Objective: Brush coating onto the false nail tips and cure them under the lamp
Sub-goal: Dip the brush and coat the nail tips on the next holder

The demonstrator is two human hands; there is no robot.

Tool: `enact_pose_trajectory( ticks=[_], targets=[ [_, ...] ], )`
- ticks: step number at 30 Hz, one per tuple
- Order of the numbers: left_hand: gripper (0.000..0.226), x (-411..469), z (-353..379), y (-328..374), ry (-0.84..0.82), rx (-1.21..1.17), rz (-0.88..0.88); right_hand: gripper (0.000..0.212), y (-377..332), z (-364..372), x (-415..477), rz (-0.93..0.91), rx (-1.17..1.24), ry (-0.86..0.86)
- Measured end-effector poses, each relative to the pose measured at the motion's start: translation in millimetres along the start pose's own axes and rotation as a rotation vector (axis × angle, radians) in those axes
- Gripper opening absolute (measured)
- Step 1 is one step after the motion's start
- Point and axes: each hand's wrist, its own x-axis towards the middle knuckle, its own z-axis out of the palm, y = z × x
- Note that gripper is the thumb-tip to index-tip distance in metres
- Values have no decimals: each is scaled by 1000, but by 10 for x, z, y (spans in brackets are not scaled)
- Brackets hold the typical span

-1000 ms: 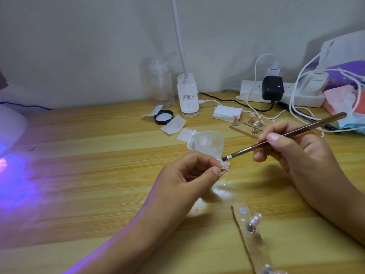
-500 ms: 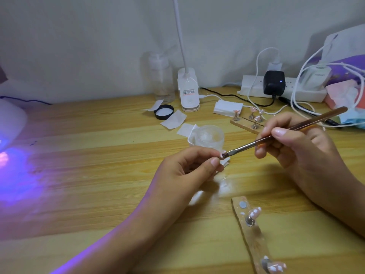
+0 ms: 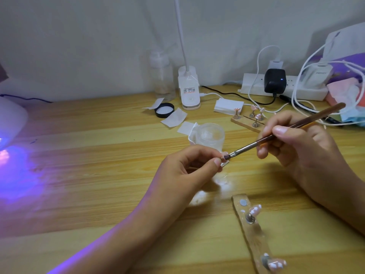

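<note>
Wooden worktop (image 3: 98,175) with violet light pooled at 9 o'clock beside a white curing lamp (image 3: 9,119). At 12 o'clock: clear bottle (image 3: 162,78), desk-lamp base (image 3: 189,89), black lid (image 3: 164,110), paper squares (image 3: 174,117), clear jar (image 3: 210,136). At 1 o'clock: power strip (image 3: 254,86), wooden holder (image 3: 246,121) with tips. At 5 o'clock: wooden strip (image 3: 254,234) carrying false nail tips (image 3: 254,209).

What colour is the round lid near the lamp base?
Black lid, white inside; head view.
</note>
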Motion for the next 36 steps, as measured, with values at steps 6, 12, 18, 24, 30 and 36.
enact_pose_trajectory(
  ticks=[6, 12, 18, 24, 30, 36],
  targets=[
    [21, -2, -19, -3, -5, 29, 13, 22, 51, -6, 11, 6, -36, 66],
    [21, -7, -3, 3, 12, 37, -7, 28, 14, -24, 20, 19, -2, 97],
    [16, -9, 1, -14, 19, 1, -26, 24, -15, 16, 1, 7, 76, 22],
    [11, -2, -8, -16, 8, -25, -14, 20, -4, -36, 37, 36, 165, 54],
    [11, -6, 2, -11, 0, -20, -20, 20, 27, -10, 30, 34, 82, 94],
    [13, -3, -2, -26, -11, -5, -21, 11, 0, 1, -15, 19, 21, 47]
  ],
)
